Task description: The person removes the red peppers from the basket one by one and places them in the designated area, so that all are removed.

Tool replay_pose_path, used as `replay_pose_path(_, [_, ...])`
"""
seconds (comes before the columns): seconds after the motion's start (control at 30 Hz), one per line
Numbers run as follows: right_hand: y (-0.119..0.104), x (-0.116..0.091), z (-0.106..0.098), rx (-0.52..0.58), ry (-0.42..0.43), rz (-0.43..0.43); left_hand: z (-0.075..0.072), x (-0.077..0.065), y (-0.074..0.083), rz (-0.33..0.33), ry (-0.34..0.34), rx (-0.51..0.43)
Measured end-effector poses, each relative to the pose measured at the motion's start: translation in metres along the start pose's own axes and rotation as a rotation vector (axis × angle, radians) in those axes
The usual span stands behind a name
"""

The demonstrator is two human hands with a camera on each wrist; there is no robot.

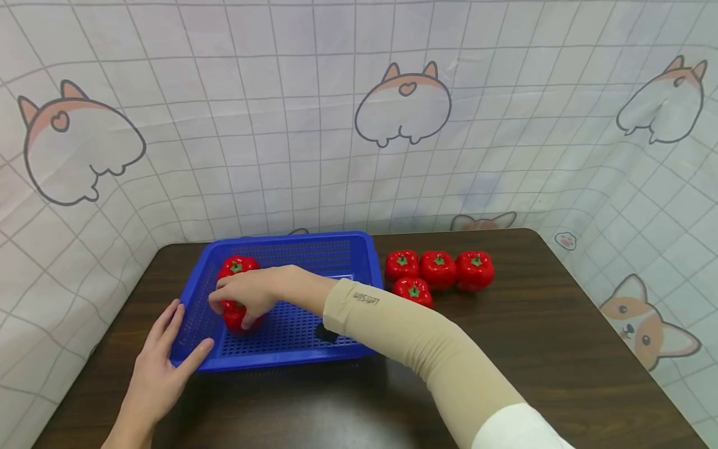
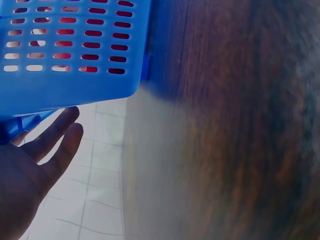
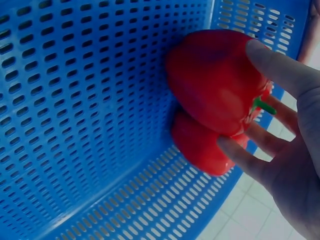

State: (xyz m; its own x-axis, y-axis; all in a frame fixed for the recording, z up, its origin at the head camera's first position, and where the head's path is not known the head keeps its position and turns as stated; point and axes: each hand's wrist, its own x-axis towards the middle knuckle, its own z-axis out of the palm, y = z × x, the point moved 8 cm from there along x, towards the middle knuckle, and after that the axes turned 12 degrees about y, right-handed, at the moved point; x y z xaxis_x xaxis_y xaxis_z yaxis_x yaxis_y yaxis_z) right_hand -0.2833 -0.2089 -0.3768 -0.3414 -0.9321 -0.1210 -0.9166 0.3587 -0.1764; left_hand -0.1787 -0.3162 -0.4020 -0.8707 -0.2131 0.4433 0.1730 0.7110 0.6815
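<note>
Two red bell peppers sit at the left end of a blue perforated basket [image 1: 280, 360]. My right hand [image 1: 249, 291] reaches into the basket and holds the nearer bell pepper [image 3: 215, 80], thumb on one side and fingers around its green-stemmed top. Against it, farther back, lies the other bell pepper [image 1: 238, 264], partly covered by the fingers in the head view. My left hand [image 1: 159, 368] is at the basket's front left corner, fingers spread along the outer left side and thumb at the front rim. In the left wrist view its straight fingers show beside the basket wall.
Right of the basket on the dark wooden table [image 1: 538, 349] stand several more red bell peppers, among them one at the right end [image 1: 474, 270] and one in front [image 1: 412, 292]. A small black patch [image 1: 326, 332] shows in the basket. Behind hangs a checked cloth [image 1: 314, 156].
</note>
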Motion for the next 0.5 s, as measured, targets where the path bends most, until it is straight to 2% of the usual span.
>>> replay_pose_path(0.2, [0.003, -0.005, 0.001, 0.007, -0.002, 0.002, 0.000, 0.000, -0.001, -0.009, 0.002, -0.001])
replay_pose_path(0.5, [0.009, -0.016, -0.001, 0.033, -0.014, 0.066, 0.001, -0.001, -0.003, -0.011, -0.001, 0.014])
